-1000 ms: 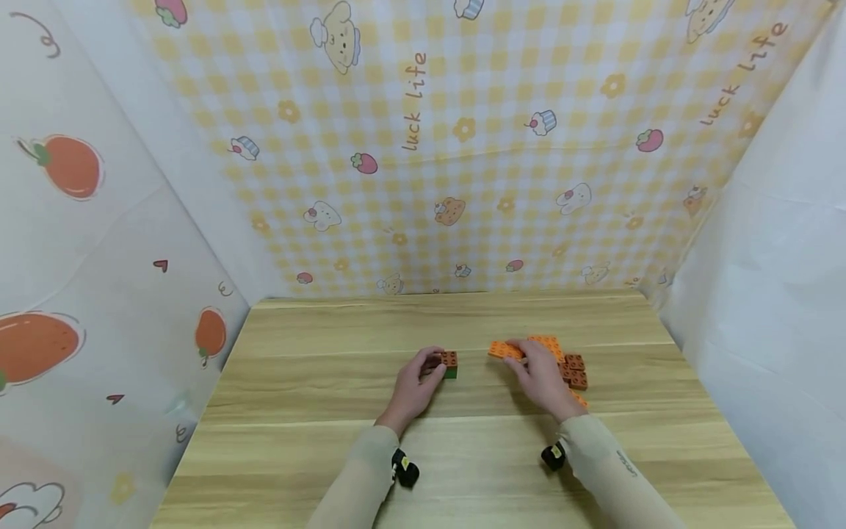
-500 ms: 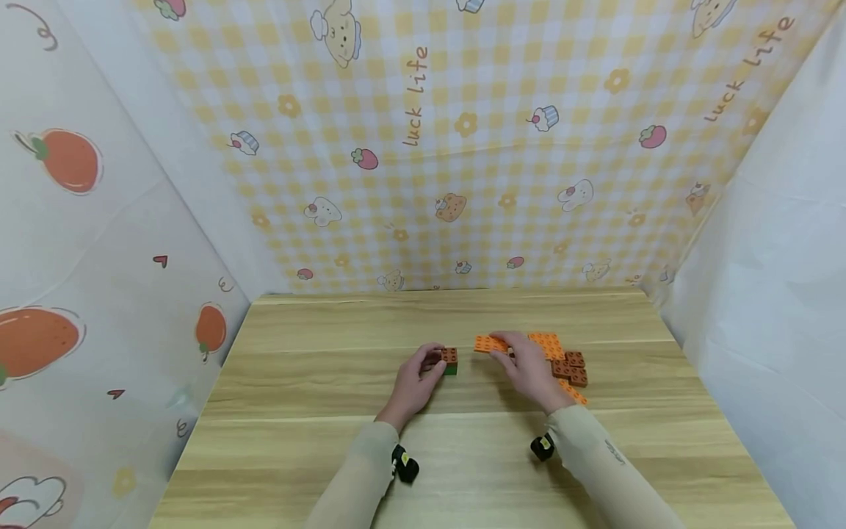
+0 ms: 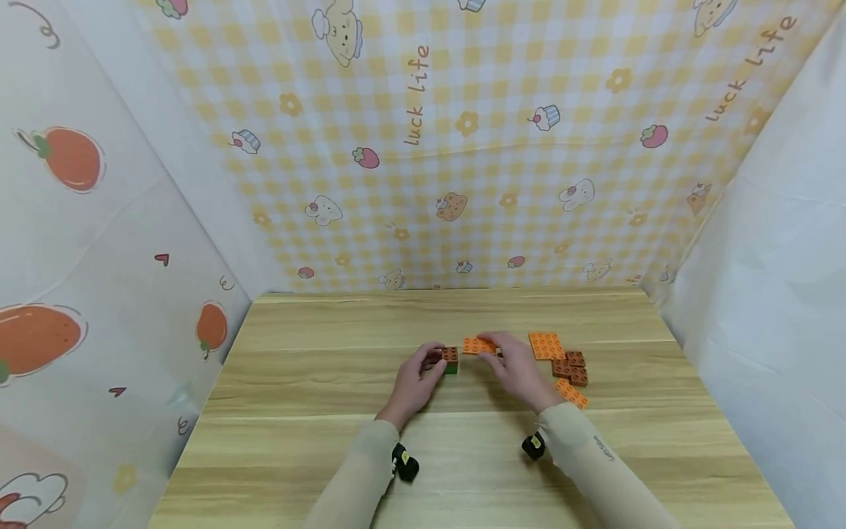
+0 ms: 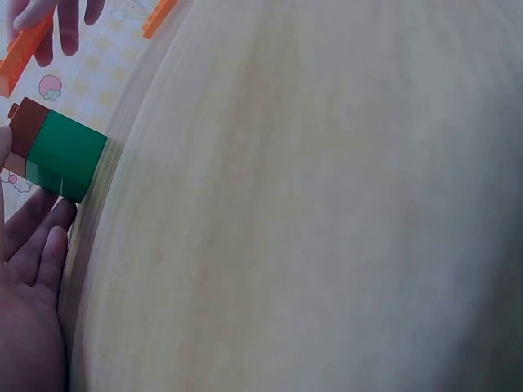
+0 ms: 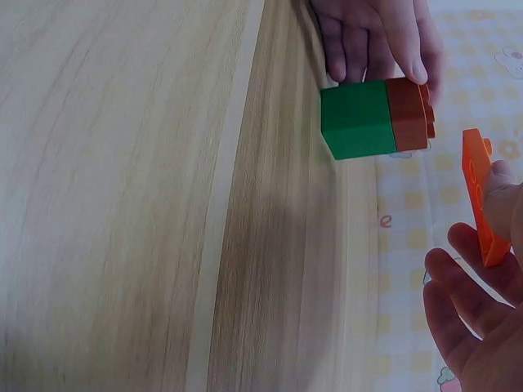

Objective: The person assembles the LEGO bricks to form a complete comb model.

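Observation:
A green block (image 5: 357, 120) with a thin brown brick (image 3: 450, 354) on top stands on the wooden table. My left hand (image 3: 415, 378) holds this stack from its left side, thumb on the brown brick. Pinched between the thumb and fingers of my right hand (image 3: 518, 367) is a flat orange brick (image 3: 474, 345), studs up. It hovers just right of the stack and slightly higher, apart from it. The right wrist view shows the orange brick's (image 5: 476, 192) hollow underside turned towards the stack's studs.
To the right lie a square orange plate (image 3: 546, 346), several brown bricks (image 3: 570, 367) close together and another flat orange brick (image 3: 571, 394). Patterned cloth (image 3: 456, 162) hangs behind the table (image 3: 297, 367), and more cloth hangs at both sides.
My right hand has carried the orange brick leftward, away from the other bricks and towards the stack. The left hand has stayed in place on the stack.

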### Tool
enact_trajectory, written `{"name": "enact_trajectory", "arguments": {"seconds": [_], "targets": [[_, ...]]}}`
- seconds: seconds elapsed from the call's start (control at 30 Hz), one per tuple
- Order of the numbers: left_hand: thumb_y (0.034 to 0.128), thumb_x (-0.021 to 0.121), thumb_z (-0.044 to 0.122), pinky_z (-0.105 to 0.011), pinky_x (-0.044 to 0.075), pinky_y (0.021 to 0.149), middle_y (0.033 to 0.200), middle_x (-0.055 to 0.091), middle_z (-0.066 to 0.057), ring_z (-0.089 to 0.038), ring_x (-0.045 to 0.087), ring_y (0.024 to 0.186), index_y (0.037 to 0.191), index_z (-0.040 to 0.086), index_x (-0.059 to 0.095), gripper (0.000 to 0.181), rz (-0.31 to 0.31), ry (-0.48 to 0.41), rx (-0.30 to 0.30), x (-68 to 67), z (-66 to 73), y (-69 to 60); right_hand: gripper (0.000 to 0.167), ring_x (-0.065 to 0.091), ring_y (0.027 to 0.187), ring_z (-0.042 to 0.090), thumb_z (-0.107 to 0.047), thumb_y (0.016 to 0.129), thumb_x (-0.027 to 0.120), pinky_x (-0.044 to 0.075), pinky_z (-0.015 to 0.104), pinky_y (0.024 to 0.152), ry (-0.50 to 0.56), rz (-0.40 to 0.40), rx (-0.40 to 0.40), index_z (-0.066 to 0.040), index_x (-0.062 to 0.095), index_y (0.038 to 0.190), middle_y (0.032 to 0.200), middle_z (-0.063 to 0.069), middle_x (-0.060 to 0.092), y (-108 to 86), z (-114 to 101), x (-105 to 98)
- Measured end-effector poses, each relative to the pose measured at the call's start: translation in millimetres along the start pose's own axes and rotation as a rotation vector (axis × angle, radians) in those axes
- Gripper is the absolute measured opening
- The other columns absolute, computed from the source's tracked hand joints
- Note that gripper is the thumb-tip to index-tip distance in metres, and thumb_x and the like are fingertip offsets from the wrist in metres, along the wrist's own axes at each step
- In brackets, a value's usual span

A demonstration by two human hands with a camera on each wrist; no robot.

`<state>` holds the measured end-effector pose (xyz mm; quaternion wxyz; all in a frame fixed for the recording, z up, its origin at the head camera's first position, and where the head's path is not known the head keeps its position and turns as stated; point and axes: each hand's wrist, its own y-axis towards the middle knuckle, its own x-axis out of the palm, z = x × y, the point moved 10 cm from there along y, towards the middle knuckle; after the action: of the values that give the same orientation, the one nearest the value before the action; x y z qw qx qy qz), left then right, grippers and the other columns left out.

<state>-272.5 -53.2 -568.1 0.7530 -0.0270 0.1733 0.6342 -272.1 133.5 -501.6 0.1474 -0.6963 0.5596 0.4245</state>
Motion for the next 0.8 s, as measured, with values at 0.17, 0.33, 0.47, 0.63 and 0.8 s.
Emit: {"name": "enact_trajectory", "arguments": {"seconds": [0.17,0.33,0.47,0.63,0.8], "targets": [[0.1065,0.064,0.022,-0.047,0.052,0.103,0.131,0.068,-0.006,-0.023,0.067,0.121,0.142,0.013,0.061,0.037,-0.017,-0.031,0.014,-0.9,-4.7,1.6,0.037,0.067,0.118,0.034,-0.016,0.102,0.070,0.058,0.050,0.092,0.001,0.012,-0.021,-0.001,0.065,0.136,0.130,0.017,0.069,2.8,-6,5],[0.1071,0.064,0.028,-0.041,0.053,0.103,0.131,0.069,-0.002,-0.020,0.067,0.122,0.143,0.014,0.061,0.038,-0.030,-0.005,0.026,-1.0,-5.0,1.8,0.036,0.068,0.116,0.034,-0.014,0.101,0.071,0.057,0.050,0.094,0.018,0.014,-0.044,0.000,0.066,0.134,0.127,0.017,0.070,5.6,-12,11],[0.1078,0.062,0.029,-0.038,0.054,0.103,0.131,0.069,-0.003,-0.021,0.067,0.122,0.143,0.015,0.061,0.038,-0.036,0.011,0.039,-1.0,-4.3,1.7,0.035,0.068,0.116,0.034,-0.012,0.101,0.071,0.056,0.050,0.096,0.024,0.008,-0.046,0.000,0.067,0.133,0.127,0.016,0.071,7.8,-14,17],[0.1073,0.063,0.027,-0.039,0.054,0.103,0.131,0.069,-0.003,-0.020,0.067,0.122,0.142,0.019,0.061,0.035,-0.035,0.006,0.028,-1.2,-4.5,1.2,0.033,0.067,0.118,0.035,-0.010,0.100,0.071,0.055,0.051,0.098,0.049,0.012,-0.047,0.000,0.067,0.132,0.127,0.017,0.071,9.5,-16,21],[0.1062,0.065,0.021,-0.046,0.053,0.103,0.132,0.068,-0.005,-0.023,0.067,0.122,0.141,0.021,0.061,0.034,-0.020,-0.018,0.009,-2.2,-3.2,0.8,0.034,0.067,0.119,0.034,-0.013,0.101,0.071,0.054,0.051,0.099,0.058,0.000,-0.052,-0.002,0.067,0.132,0.128,0.016,0.070,11.2,-16,26]]}}
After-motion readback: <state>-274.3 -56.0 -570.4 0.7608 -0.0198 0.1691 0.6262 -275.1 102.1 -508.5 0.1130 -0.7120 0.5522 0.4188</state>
